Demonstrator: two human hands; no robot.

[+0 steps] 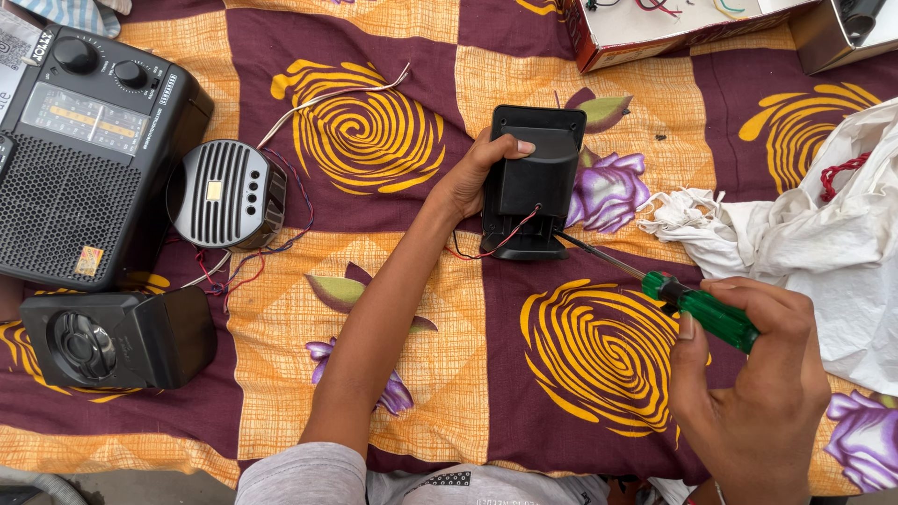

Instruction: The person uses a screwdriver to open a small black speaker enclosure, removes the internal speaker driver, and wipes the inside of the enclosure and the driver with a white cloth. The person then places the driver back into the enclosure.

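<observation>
My left hand [472,173] grips a small black plastic speaker housing [531,182] that stands upright on the patterned cloth, thumb over its top edge. Thin red and black wires [496,245] trail from its lower side. My right hand [753,388] holds a screwdriver with a green handle [706,313]. Its metal shaft [599,254] points up-left, and the tip meets the base of the housing.
A black radio [79,140] lies at the far left, with a round grilled speaker [226,194] beside it and a black speaker box [117,339] below. Crumpled white cloth [814,238] lies at the right. An open cardboard box [655,28] with wires sits at the top.
</observation>
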